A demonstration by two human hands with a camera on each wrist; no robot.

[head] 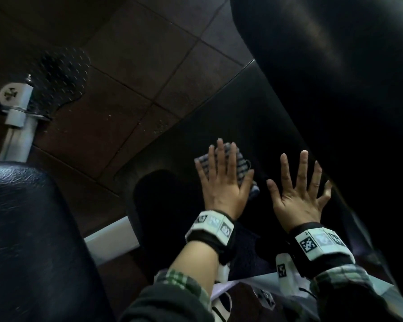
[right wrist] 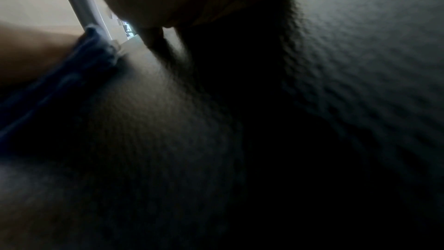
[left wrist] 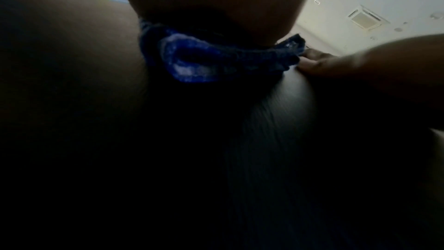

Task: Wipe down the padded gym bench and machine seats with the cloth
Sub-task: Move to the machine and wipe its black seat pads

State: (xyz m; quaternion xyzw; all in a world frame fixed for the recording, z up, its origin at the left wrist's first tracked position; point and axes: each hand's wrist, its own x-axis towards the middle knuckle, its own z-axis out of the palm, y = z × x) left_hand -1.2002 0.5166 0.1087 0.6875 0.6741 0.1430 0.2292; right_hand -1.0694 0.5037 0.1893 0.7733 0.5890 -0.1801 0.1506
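A black padded seat (head: 219,117) runs across the middle of the head view. My left hand (head: 221,180) lies flat on it with straight spread fingers, pressing a blue-and-white checked cloth (head: 241,162) onto the pad. The cloth (left wrist: 216,58) shows folded under my palm in the left wrist view. My right hand (head: 300,189) rests flat and spread on the bare pad just right of the cloth, holding nothing. The pad's grained black surface (right wrist: 336,64) fills the right wrist view, with the cloth's edge (right wrist: 72,75) at its left.
A black backrest pad (head: 335,54) rises at the upper right, close to my right hand. Another black pad (head: 28,228) fills the lower left. A white machine post (head: 19,126) with a perforated black plate stands at the left over brown floor tiles (head: 130,66).
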